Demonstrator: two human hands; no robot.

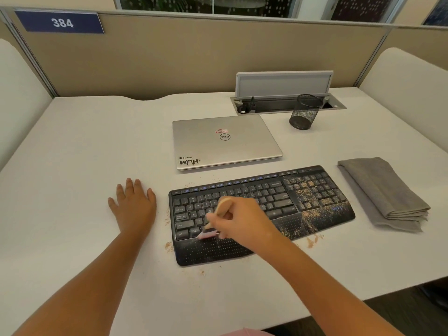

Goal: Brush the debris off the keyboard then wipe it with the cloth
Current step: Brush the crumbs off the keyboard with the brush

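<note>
Crumbs (315,204) lie thick on the right end of the black keyboard (278,197), over the number keys and the palm rest there, and a few small piles sit on the white desk (72,154) just beside its left edge and its front edge. The head view is the only view, and it shows the keyboard lying flat near the front of the desk, between the two hands. The right hand (242,219) is curled round the pale wooden handle of a small brush (219,210), with the pink bristles touching the bottom row of keys on the left side. The left hand (133,204) lies flat and relaxed on the desk just left of the keyboard, holding nothing. The left keys look mostly clean, so I think the brushing is about half done. To do it well, the brush should make short, light strokes, all going one way, so the crumbs leave the keyboard and do not fall back between the keys. The dusty right end needs the most strokes. The left hand could press on the keyboard to stop it sliding. The folded grey cloth (380,192) waits on the desk just right of the keyboard. A shut silver laptop (225,141) lies behind the keyboard, and crumbs should be kept off it.
</note>
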